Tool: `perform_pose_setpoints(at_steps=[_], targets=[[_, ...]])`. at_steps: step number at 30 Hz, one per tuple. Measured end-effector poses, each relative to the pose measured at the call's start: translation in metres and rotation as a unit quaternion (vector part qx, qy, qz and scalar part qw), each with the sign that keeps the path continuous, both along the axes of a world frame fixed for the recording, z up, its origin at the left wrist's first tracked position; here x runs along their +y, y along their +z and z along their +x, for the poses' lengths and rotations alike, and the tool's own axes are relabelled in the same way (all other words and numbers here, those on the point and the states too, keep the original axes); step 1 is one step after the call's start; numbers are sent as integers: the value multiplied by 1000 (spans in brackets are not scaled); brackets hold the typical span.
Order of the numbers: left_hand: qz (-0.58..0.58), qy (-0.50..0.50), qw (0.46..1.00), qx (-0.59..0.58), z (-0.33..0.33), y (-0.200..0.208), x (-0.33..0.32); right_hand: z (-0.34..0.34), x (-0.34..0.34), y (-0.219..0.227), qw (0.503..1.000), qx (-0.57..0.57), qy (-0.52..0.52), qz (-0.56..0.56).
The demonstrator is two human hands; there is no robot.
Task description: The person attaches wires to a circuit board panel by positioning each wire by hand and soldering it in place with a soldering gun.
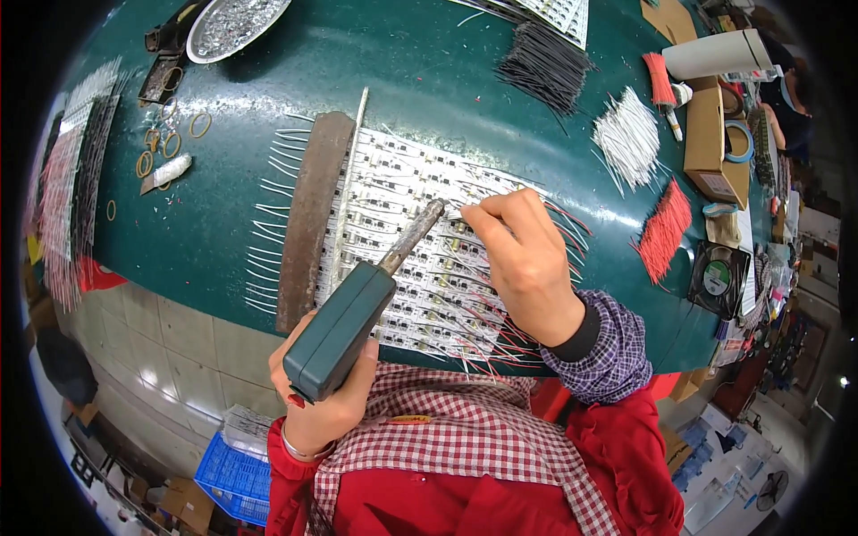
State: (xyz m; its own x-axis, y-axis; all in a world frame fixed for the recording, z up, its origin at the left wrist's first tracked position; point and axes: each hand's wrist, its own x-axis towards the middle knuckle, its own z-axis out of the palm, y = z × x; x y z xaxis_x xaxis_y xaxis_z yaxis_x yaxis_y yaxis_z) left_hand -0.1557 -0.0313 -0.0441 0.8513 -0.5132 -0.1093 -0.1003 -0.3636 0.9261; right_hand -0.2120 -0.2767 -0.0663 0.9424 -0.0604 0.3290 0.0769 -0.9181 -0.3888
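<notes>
My left hand (326,420) is wrapped round the dark green handle of a soldering gun (342,326). Its metal tip (434,211) points up and right over a panel of small white circuit boards (386,161). Just right of that tip, my right hand (534,272) is closed in a pinch on what looks like a thin white wire (454,213), mostly hidden by the fingers. Rows of white, red and black wires stick out from the panel's right side. A rusty flat metal bar (313,223) and a thin pale rod (351,174) lie along its left.
Bundles of black wires (542,70), white wires (627,138) and red wires (665,230) lie at the right. A metal bowl (234,31) and rubber bands (172,146) are at the upper left. A cardboard box (710,143) and small fan (718,279) stand at the right edge.
</notes>
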Motion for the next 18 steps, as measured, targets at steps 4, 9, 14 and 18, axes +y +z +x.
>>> perform_pose_setpoints(at_steps=[4, 9, 14, 18], targets=[[-7, -7, 1000, -9, 1, -1, 0, 1, 1, 0, 1000, 2, 0, -5], [27, -11, 999, -27, -5, -7, 9, 1, 1, -1, 1000, -1, -4, -9], [9, 107, 994, 35, -21, -9, 16, 2, 2, -1, 1000, -1, -4, -9], [28, 101, 994, 3, -23, -11, 19, 1, 2, -1, 1000, -2, -6, -12]])
